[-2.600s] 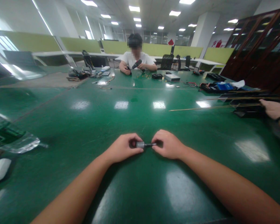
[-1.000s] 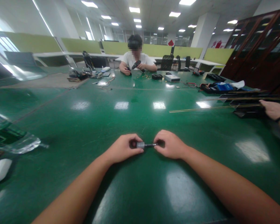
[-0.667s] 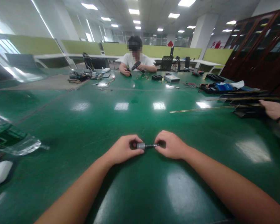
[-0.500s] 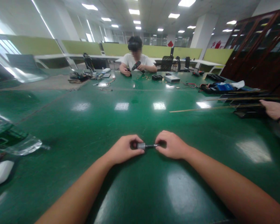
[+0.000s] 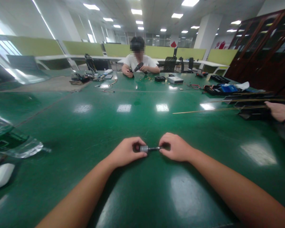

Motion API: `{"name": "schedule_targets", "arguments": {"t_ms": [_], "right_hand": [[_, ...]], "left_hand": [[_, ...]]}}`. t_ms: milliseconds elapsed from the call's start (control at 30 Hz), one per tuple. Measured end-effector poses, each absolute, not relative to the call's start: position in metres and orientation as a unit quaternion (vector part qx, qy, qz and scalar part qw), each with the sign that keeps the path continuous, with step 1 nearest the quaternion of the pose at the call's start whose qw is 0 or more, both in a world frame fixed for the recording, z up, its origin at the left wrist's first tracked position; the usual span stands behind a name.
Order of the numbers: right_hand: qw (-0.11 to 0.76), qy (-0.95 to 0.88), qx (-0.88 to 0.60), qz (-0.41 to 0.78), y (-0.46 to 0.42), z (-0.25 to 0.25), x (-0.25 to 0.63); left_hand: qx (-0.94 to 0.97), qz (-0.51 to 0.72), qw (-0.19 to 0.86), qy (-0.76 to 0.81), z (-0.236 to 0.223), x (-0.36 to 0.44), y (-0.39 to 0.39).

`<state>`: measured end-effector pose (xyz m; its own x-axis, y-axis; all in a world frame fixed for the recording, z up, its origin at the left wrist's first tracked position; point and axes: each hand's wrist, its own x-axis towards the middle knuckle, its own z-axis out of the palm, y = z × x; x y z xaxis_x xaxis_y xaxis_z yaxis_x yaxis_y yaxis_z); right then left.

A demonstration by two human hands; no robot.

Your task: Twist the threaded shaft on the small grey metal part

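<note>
My left hand (image 5: 128, 152) pinches a small silver-grey cylinder with a thin dark shaft (image 5: 143, 148), which looks like a little motor. A reddish spot shows at its left end, inside the curl of my fingers. The shaft points right, lying level just above or on the green table; which of the two I cannot tell. At the shaft's far tip, the thumb and fingers of my right hand (image 5: 174, 147) are closed around it, hiding the very end.
On the left lie a water bottle (image 5: 14, 139) and a white object (image 5: 1, 175). Thin brass-coloured rods (image 5: 204, 111) reach in from the right, near another person's hand (image 5: 280, 111). Across the green table (image 5: 137, 123), a seated person (image 5: 140, 61) holds a power drill (image 5: 138, 66).
My right hand has shifted very slightly to the right along the shaft, baring a bit more of its tip. My left hand and the cylinder stay in place.
</note>
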<state>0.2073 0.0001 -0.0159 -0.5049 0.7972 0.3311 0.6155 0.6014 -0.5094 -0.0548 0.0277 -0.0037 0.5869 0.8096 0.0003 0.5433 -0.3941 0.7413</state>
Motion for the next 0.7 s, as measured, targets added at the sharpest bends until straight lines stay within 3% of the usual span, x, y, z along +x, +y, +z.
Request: {"name": "schedule_targets", "arguments": {"t_ms": [700], "right_hand": [[0.264,-0.856,-0.413,0.163,0.0006,-0.0147,0.2101]], "left_hand": [[0.819,0.176,0.348,0.421,-0.0015,-0.0545,0.0276]]}}
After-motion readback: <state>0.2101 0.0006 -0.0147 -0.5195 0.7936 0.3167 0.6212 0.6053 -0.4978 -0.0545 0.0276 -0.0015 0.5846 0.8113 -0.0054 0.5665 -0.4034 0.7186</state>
